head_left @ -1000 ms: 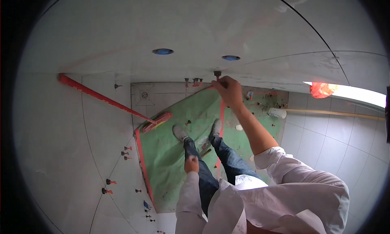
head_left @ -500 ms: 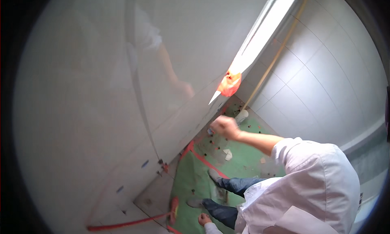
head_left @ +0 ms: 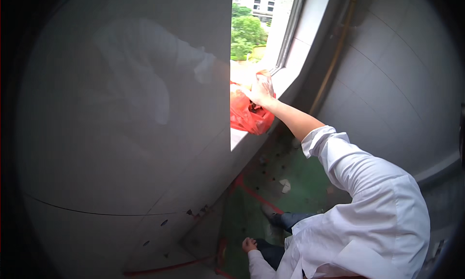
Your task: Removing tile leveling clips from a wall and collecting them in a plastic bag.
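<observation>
My right hand [head_left: 262,92] reaches forward to a red plastic bag [head_left: 253,120] on the window sill [head_left: 286,80]. Its thumb and fingers are spread at the bag's mouth, against the thin plastic. Small dark pieces [head_left: 254,107] show inside the bag below the palm; I cannot make out their kind. Low down beside my leg hangs my left hand [head_left: 249,244], its fingers curled in. Whatever it may hold is hidden.
A glossy grey wall panel [head_left: 121,172] fills the left and covers part of the bag. Grey tiles [head_left: 387,85] and a yellow pipe-like strip [head_left: 334,61] are on the right. Green floor covering [head_left: 305,175] with red tape [head_left: 259,196] and scattered scraps lies below.
My right hand has moved up and forward from above the floor to the red bag, where its fingers have spread. The view has shifted, so more of the window and bag shows.
</observation>
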`<state>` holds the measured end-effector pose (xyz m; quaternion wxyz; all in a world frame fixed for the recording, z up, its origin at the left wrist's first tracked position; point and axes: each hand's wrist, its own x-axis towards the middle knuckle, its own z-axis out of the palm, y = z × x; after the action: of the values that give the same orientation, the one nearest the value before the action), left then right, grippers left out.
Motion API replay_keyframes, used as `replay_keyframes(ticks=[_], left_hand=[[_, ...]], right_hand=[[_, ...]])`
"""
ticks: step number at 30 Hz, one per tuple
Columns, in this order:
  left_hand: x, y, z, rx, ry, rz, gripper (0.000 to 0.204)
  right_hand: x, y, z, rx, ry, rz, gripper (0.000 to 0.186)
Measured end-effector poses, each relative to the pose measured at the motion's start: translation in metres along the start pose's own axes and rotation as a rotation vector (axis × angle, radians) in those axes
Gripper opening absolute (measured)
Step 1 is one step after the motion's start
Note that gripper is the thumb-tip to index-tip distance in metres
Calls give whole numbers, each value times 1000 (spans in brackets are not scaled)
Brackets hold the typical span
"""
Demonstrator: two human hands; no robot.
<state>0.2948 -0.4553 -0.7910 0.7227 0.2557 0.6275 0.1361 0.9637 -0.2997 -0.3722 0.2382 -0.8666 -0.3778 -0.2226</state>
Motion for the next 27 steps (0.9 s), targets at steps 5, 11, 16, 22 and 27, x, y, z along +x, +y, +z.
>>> replay_keyframes(ticks=[5, 11, 16, 22, 27], left_hand=[[-68, -32, 49, 6, 50, 180, 27], [-66, -99, -18, 237, 126, 274, 17], [-126, -144, -109, -277, 400, -155, 25], [-98, -151, -164, -237, 346, -160, 28], [-53, -137, -182, -186, 243, -25, 30]], right_hand=[[13, 17, 69, -24, -245, 192, 107], [88, 65, 75, 496, -465, 78, 14], [6, 13, -21, 1057, -290, 339, 39], [-76, -6, -257, 1255, -78, 283, 33], [-155, -111, -337, 1208, -109, -45, 33]])
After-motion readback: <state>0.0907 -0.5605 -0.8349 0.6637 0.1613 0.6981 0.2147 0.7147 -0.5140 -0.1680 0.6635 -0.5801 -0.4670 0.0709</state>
